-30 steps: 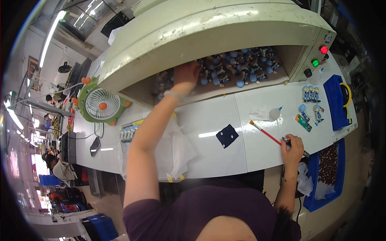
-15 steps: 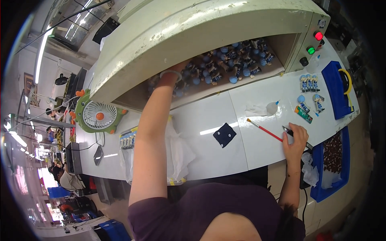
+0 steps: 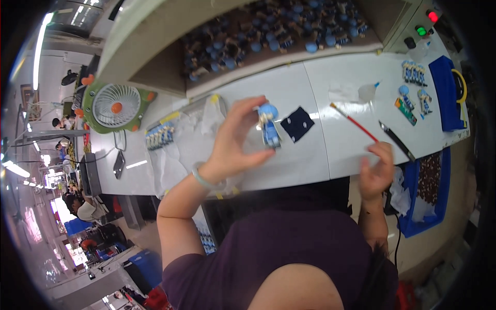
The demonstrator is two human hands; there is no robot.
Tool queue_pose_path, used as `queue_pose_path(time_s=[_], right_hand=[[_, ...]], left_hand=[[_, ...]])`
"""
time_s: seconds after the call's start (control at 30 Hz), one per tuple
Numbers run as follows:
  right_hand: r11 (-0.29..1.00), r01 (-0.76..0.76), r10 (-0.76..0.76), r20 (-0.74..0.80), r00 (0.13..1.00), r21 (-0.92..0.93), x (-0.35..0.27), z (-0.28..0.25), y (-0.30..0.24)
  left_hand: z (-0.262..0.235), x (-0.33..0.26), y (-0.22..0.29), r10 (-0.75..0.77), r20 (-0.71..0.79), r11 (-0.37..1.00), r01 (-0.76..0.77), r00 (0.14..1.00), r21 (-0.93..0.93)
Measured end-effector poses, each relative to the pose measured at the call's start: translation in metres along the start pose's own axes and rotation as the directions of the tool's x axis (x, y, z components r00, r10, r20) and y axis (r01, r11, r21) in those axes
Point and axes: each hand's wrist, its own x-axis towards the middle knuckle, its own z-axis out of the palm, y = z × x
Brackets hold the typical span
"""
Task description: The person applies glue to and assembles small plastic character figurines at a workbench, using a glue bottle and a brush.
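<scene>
My left hand (image 3: 230,147) is closed on a small figurine (image 3: 268,126) with a blue cap and blue clothing, held upright between fingers and thumb above the white table. A dark square cloth (image 3: 297,124) with small white marks lies just right of the figurine. Over the table's front edge, my right hand (image 3: 376,171) is slightly blurred, its fingers bent and thumb apart, with nothing visible in it. Beside that hand lie a craft knife (image 3: 397,140) with a black handle and a red-handled paintbrush (image 3: 354,122).
A cream cabinet (image 3: 150,57) at the back holds many similar figurines (image 3: 258,39). Left stand a green fan (image 3: 116,106) and a plastic-lined tray (image 3: 214,103) with several figurines. At right are more figurines (image 3: 414,73), a squeeze bottle (image 3: 368,93), a green tube (image 3: 405,112) and blue bins (image 3: 445,98).
My left hand has come out of the cabinet with a figurine and moved nearer. My right hand has let go of the craft knife and drawn back. The view has shifted.
</scene>
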Motion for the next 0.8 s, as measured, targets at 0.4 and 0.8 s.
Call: queue_pose_path(time_s=[0.4, 0.8], right_hand=[[0.706, -0.577, 0.115, 0.737, 0.666, 0.411, -0.005, 0.052, -0.066], [0.429, -0.789, 0.088, 0.849, 0.522, 0.440, -0.011, 0.048, -0.074]], left_hand=[[0.059, -0.057, 0.000, 0.280, -0.168, 0.946, -0.242, 0.945, 0.215], [0.056, -0.058, -0.004, 0.100, -0.018, 0.989, -0.101, 0.995, -0.110]])
